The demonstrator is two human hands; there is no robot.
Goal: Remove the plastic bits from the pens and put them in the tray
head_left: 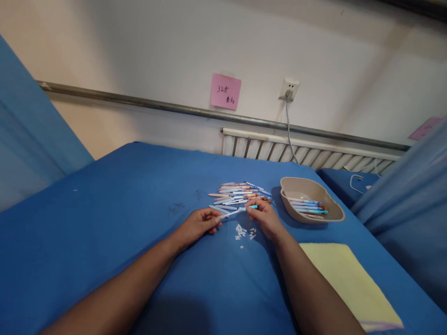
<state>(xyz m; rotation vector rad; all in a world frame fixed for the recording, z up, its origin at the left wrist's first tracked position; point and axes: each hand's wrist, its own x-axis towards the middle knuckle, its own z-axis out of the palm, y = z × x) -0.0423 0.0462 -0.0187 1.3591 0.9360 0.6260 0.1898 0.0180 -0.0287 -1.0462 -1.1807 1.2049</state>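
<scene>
In front of me I hold a slim pen (240, 210) with a thin white shaft and a turquoise end, slightly tilted above the blue cloth. The fingers of my left hand (206, 220) pinch its white end. My right hand (261, 214) grips it near the turquoise end. Just behind my hands lies a loose pile of pens and pen parts (230, 193) in blue, white, orange and brown. Small white pieces (240, 230) are scattered on the cloth below the pen.
A beige tray (335, 211) with several pens in it stands to the right. Nearer me lies a yellow cloth (345, 274). The blue-covered table (115, 223) reaches a wall with a radiator (258, 146), a metal rail, a plugged socket (289, 89) and a pink note (225, 91).
</scene>
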